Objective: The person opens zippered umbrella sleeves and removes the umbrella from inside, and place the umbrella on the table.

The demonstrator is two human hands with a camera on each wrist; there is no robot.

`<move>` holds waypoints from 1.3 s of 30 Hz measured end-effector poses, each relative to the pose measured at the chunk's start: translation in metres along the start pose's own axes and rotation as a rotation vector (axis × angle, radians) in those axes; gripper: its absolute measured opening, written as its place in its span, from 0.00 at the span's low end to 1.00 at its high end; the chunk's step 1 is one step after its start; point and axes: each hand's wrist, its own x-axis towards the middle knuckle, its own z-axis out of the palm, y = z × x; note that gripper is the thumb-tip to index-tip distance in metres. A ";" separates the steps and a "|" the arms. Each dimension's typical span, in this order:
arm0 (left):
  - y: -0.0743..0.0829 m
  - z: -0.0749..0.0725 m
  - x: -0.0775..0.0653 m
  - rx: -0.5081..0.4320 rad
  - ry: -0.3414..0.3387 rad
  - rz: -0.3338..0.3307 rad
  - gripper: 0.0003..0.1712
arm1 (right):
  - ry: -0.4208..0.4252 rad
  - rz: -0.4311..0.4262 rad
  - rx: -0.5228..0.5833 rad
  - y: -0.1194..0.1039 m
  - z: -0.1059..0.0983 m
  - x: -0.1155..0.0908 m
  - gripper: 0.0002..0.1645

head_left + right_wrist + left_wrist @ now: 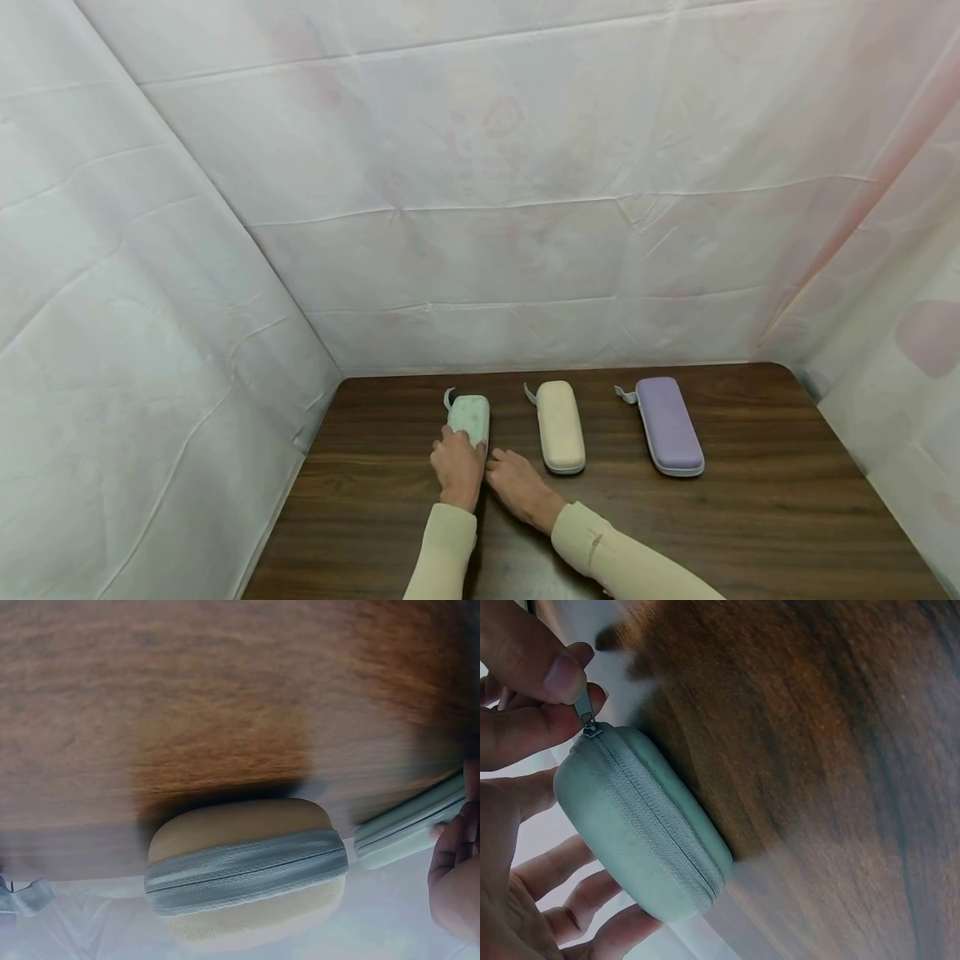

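Note:
A mint green hard zip case point(470, 412) lies on the left part of the table. My left hand point(457, 467) grips it from above, with fingers and thumb on opposite sides of the shell. At the case's near right corner, my right hand point(517, 483) pinches the small grey zipper pull point(583, 705) between thumb and forefinger. The zipper point(656, 806) looks closed across the near end. A cream zip case point(561, 427) lies just right of the hands. The right wrist view shows the cream case's grey zipper band point(247, 872).
Farther right lies a purple zip case point(670, 425). Each case has a grey strap at its far left corner. The brown wooden table point(772, 500) ends at the back against a pale wrinkled cloth point(525, 258), which also hangs at both sides.

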 end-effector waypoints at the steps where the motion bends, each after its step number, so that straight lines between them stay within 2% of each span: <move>1: 0.000 0.000 0.000 0.001 0.000 -0.002 0.22 | 0.005 -0.001 -0.001 0.000 -0.001 0.000 0.03; 8: 0.001 -0.001 0.001 0.001 0.000 -0.018 0.22 | 0.065 -0.004 0.017 -0.002 0.001 0.000 0.03; 14: 0.003 -0.001 0.002 -0.002 -0.010 -0.029 0.22 | 0.050 0.007 0.029 -0.003 0.003 0.001 0.03; 21: 0.004 -0.001 0.003 -0.003 0.002 -0.049 0.25 | 0.069 0.013 0.053 -0.006 0.004 0.000 0.03; 27: 0.002 -0.009 0.002 -0.024 -0.018 0.014 0.25 | 0.044 0.031 0.066 -0.004 0.002 0.000 0.03; 33: -0.005 -0.014 0.003 -0.046 -0.045 0.092 0.25 | 0.091 0.022 0.054 -0.002 0.002 0.000 0.05; 39: -0.008 -0.012 0.006 -0.079 -0.043 0.100 0.24 | 0.133 0.017 0.060 0.000 0.004 0.000 0.08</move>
